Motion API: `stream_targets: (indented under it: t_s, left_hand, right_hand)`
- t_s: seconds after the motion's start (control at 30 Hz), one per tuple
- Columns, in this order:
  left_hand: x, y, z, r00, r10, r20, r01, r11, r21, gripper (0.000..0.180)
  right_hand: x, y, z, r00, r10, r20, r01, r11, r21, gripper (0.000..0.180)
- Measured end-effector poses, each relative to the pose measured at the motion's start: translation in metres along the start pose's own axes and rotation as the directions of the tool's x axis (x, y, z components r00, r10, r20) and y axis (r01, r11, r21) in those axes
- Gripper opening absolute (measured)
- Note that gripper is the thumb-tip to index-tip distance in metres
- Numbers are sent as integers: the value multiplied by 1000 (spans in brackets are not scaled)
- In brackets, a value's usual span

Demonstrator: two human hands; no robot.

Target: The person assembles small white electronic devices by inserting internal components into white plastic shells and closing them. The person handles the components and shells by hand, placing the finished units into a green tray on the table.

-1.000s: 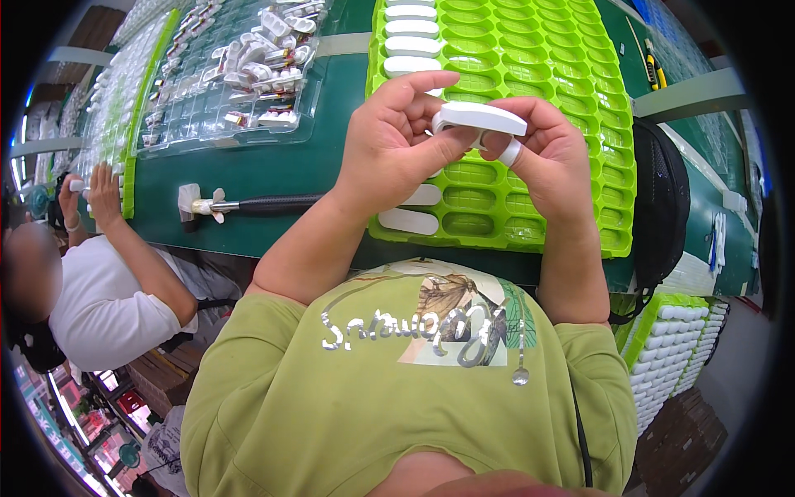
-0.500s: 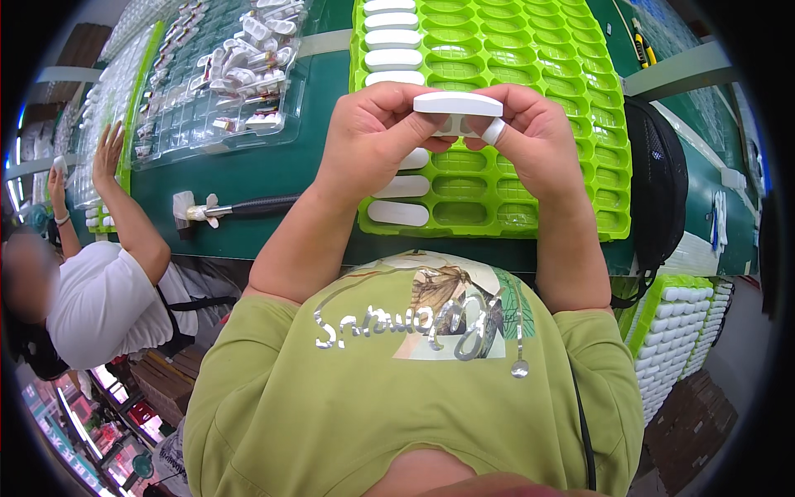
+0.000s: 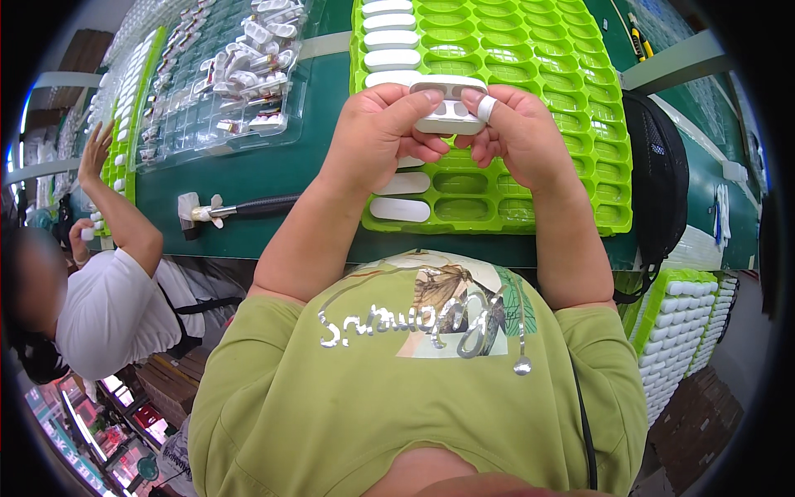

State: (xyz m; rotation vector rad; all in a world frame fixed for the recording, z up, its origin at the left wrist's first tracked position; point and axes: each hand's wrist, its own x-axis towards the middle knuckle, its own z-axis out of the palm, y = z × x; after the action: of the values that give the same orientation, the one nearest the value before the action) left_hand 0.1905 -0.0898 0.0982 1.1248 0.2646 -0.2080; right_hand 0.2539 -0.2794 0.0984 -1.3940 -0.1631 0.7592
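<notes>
A small, glossy white plastic case with rounded corners [image 3: 448, 127] is held up in front of the wearer's chest, above a bright green plastic tray with rows of oval pockets [image 3: 497, 229]. Its lid [image 3: 448, 84] stands open, showing the pale inside. The left hand [image 3: 377, 128] grasps the case by its left end, thumb laid over the opening and fingers curled below. The right hand [image 3: 520, 137] grips the right end likewise; a white band [image 3: 487, 108] circles its thumb.

In the tray's leftmost column lie smooth white oblong plastic pieces [image 3: 400, 210], one to a pocket. Left of the tray, a hammer with a black handle and a pale-wrapped head [image 3: 240, 206] rests on the dark green table [image 3: 248, 176], its handle running toward the left forearm. Beyond it sits a clear plastic compartment tray [image 3: 186, 149] with a jumble of white plastic parts [image 3: 257, 62]. A black mesh bag [image 3: 658, 182] is just beside the green tray's right edge. At far left, a co-worker in a white shirt [image 3: 124, 302] raises one arm; at lower right stand green trays filled with white pieces [image 3: 675, 327].
</notes>
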Motion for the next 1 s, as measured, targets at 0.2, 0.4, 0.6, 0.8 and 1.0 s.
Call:
stream_targets:
  t_s: [0.2,0.4,0.6,0.8,1.0]
  left_hand:
    - [1,-4,0,997,72,28,-72,997,34,25]
    - [-4,-7,0,970,218,108,-241,924,297,26]
    - [-3,-3,1,978,202,54,-208,919,334,24]
    - [-8,0,6,970,198,139,-213,971,107,24]
    - [-7,3,-2,980,85,182,-96,994,52,30]
  right_hand:
    - [-2,6,3,990,-137,35,139,988,-73,25]
    - [-2,15,0,969,-246,19,244,942,-232,19]
    - [0,11,0,982,-190,22,191,965,-179,19]
    - [-4,0,0,993,-115,30,115,993,17,36]
    - [-2,4,-10,980,-182,78,170,976,138,54]
